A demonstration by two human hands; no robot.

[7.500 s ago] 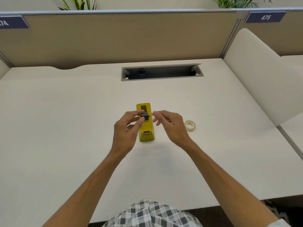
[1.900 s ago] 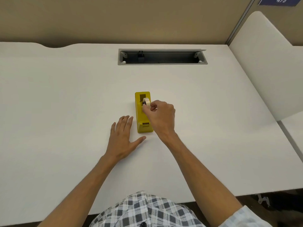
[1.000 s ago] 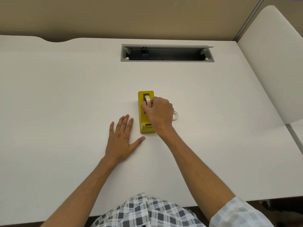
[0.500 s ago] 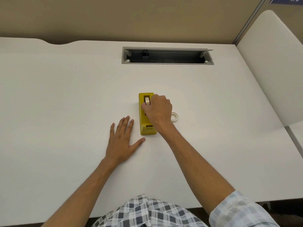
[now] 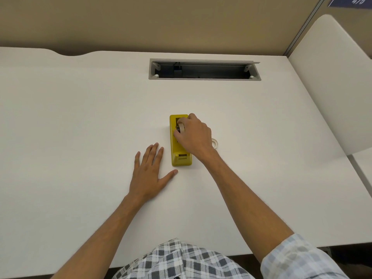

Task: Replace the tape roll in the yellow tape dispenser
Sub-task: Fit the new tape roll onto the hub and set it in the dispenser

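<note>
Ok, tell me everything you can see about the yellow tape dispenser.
The yellow tape dispenser is a glossy, plastic-looking rounded block lying lengthwise on the white desk, cutter end toward the person. A dark well opens in its top; there the right hand grips a tape roll standing on edge. The left hand lies flat beside it.
</note>
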